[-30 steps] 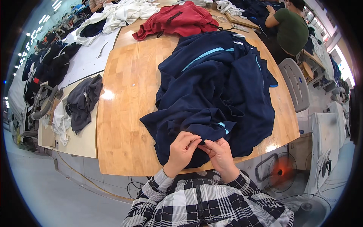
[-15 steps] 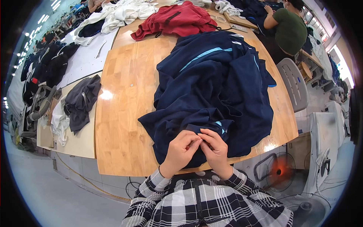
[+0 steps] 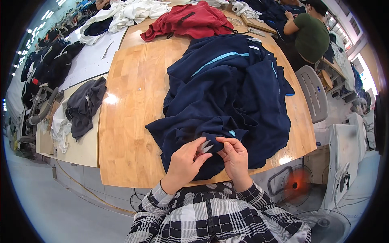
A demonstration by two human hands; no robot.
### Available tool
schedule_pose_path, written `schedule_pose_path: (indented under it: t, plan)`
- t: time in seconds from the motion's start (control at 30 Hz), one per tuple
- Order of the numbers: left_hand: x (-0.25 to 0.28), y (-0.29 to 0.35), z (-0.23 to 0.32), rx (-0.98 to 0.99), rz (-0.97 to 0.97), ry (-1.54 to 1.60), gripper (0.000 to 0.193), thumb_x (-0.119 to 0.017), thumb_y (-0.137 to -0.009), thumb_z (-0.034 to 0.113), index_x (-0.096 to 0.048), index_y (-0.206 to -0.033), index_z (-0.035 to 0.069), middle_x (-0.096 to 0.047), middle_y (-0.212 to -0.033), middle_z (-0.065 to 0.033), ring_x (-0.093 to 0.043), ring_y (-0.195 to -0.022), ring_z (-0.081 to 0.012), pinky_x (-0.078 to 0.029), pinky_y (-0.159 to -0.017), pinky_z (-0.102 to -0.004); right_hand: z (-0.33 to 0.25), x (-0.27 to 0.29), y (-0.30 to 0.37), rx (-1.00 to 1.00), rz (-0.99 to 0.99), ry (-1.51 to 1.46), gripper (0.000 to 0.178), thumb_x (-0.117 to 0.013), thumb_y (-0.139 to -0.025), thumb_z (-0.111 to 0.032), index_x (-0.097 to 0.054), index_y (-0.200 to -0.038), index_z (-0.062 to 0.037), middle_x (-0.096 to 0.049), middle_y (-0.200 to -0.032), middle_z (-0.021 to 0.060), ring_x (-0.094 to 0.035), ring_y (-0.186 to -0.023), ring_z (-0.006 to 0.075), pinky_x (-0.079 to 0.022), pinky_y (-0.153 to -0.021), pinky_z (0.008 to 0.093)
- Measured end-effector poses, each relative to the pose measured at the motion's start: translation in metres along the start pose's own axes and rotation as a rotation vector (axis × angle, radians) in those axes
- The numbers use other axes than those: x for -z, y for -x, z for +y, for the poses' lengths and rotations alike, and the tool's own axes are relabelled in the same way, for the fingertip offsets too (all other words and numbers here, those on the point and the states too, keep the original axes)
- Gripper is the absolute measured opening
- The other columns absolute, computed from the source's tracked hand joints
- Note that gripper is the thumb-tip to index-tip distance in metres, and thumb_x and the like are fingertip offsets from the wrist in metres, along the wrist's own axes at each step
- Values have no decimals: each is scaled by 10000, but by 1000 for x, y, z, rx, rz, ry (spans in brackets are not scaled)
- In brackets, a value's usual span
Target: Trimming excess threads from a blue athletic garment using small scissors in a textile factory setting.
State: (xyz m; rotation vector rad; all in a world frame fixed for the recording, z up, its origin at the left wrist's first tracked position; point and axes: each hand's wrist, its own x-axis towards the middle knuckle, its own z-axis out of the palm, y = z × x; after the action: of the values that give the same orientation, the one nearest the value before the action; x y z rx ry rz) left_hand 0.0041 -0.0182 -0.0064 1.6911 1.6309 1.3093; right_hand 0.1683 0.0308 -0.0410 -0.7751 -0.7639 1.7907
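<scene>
Left hand (image 3: 184, 163), fingers closed round small scissors (image 3: 207, 149), the pointed blades parted and directed toward the right hand (image 3: 236, 163); right hand, thumb and forefinger narrow at the near folds of a navy garment (image 3: 225, 97), whether gripping cloth one cannot tell. Garment, crumpled, light-blue trim, lies on a wooden table (image 3: 129, 121); red garment (image 3: 188, 22) beyond it.

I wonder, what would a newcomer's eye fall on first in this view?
Probably the large heap of blue-trimmed navy cloth, spread across the middle of the wooden table, with the bright red cloth just beyond it. Close in, pointed metal blades glint at the person's left hand, over the heap's near end. The reddish-orange fan stands out at lower right.
</scene>
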Motion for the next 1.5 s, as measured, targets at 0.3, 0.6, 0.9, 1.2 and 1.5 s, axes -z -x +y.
schedule_pose_path:
  t: [0.3,0.6,0.9,1.2,1.5]
  plan:
    - [-6,1,5,-16,-136,-158,279,-699,-820,158,-539,-1022,49,-653,-788,-98,-658,-695,-250,-507,-587,-312,1,-1,3,42,-26,73,137,-536,-966,-86,-613,-1058,-21,-658,-1116,112,-635,-940,121,-509,-819,225]
    - [-7,0,5,-23,-136,-177,263,-695,-829,152,-540,-1014,47,-640,-756,-100,-649,-659,-245,-497,-570,-308,0,-3,5,97,-43,178,131,-558,-955,-89,-627,-1042,-19,-661,-1120,94,-622,-942,94,-495,-811,199]
    - [-7,0,3,-21,-133,-120,284,-704,-822,144,-548,-1036,42,-639,-767,-112,-648,-651,-234,-492,-565,-304,1,-2,5,104,-34,185,129,-564,-951,-82,-633,-1041,-20,-656,-1133,85,-612,-953,93,-484,-806,199]
    - [7,10,-25,375,132,374,287,-691,-853,99,-598,-1106,1,-553,-763,17,-468,-657,-39,-405,-601,-178,12,32,57,320,-195,761,84,-612,-887,-34,-658,-930,21,-629,-1138,110,-614,-884,139,-476,-764,241]
    - [-12,-6,-32,300,83,229,205,-674,-859,111,-629,-1012,-18,-555,-810,-44,-512,-680,-94,-419,-609,-212,-12,53,17,-110,380,189,264,-561,-940,-100,-499,-1189,-38,-607,-940,68,-593,-698,137,-485,-611,248]
